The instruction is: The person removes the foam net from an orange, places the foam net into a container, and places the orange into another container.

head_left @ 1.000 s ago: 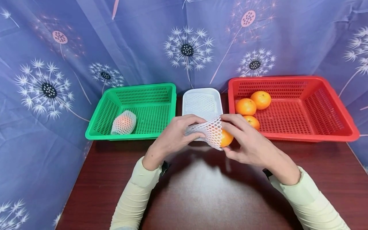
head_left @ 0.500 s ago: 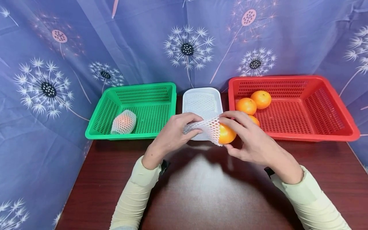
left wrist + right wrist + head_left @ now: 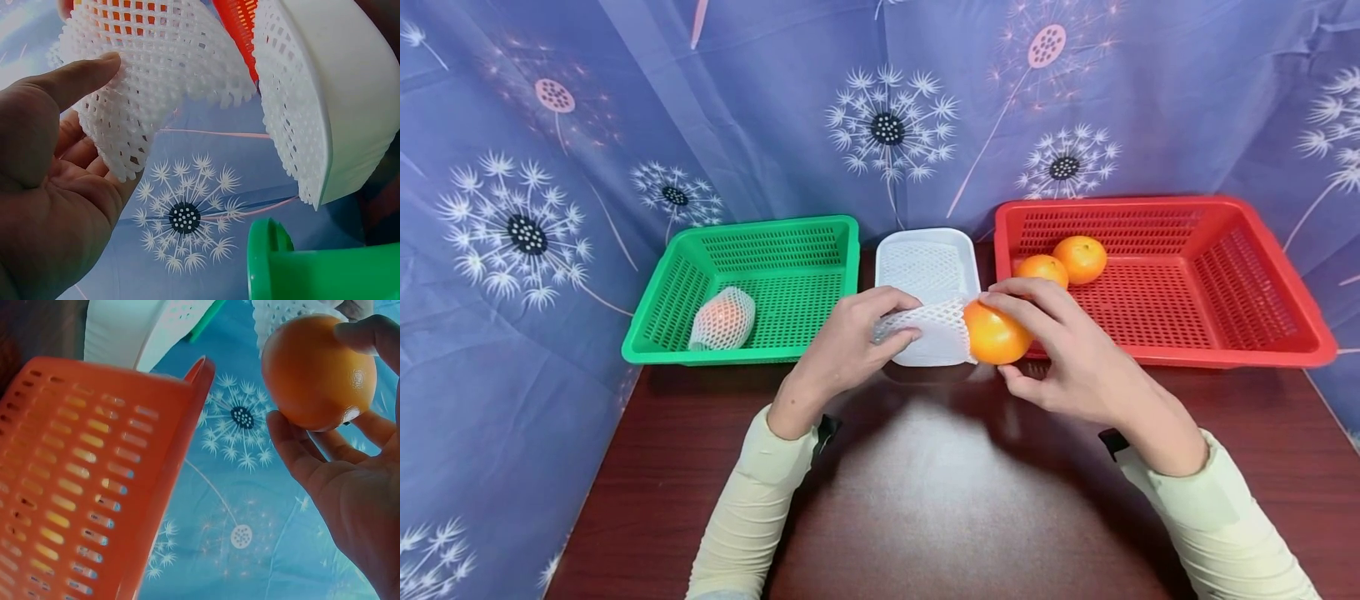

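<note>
In the head view, my left hand [image 3: 838, 346] pinches a white foam fruit net [image 3: 934, 318] between thumb and fingers. My right hand [image 3: 1078, 358] grips an orange [image 3: 997, 333] just to the right of it, the fruit almost wholly bare at the net's open end. The left wrist view has the thumb pressed on the mesh [image 3: 144, 69], with orange colour showing through near the top. Seen from the right wrist, thumb and fingers curl round the orange [image 3: 319, 372], and the net's edge [image 3: 269, 322] overlaps behind it. Both are held over the table's middle.
Behind the hands stands a white tray [image 3: 976, 262] with white foam nets [image 3: 921, 265] in it. At left, a green basket [image 3: 737, 359] contains one net-wrapped fruit [image 3: 724, 320]. The red basket [image 3: 1225, 358] at right contains oranges [image 3: 1081, 258]. A patterned curtain [image 3: 760, 100] hangs behind.
More of the orange has come out of the net's open end. My right hand has moved right and slightly up with the orange, while the left hand has shifted slightly left with the net.
</note>
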Demonstrator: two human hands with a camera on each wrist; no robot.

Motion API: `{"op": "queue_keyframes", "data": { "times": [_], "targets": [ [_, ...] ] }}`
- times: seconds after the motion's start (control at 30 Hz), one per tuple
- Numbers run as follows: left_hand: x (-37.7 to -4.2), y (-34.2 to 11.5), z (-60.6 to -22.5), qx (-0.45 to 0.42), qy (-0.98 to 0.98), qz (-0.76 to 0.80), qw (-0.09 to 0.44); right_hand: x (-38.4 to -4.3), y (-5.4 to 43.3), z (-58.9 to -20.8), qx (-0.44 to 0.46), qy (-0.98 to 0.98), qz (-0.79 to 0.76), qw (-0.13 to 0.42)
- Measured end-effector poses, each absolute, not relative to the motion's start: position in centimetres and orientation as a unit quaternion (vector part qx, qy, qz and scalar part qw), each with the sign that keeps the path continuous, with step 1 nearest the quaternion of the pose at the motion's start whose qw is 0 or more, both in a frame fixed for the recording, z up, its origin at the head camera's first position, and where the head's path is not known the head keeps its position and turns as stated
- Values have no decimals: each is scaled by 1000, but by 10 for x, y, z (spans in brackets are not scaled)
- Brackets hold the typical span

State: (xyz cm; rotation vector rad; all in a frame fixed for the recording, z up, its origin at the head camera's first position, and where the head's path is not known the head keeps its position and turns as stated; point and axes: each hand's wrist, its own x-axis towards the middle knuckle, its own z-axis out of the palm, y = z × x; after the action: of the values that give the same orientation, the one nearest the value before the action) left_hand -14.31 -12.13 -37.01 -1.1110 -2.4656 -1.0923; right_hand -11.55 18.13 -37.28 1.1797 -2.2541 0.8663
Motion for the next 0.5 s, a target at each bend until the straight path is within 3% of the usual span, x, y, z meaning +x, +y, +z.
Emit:
{"op": "queue_keyframes", "data": {
  "times": [0.5],
  "targets": [
    [-149, -129, -368, -367, -839, -374, 144, -122, 199, -366, 409, -828, 305, 230]
  ]
}}
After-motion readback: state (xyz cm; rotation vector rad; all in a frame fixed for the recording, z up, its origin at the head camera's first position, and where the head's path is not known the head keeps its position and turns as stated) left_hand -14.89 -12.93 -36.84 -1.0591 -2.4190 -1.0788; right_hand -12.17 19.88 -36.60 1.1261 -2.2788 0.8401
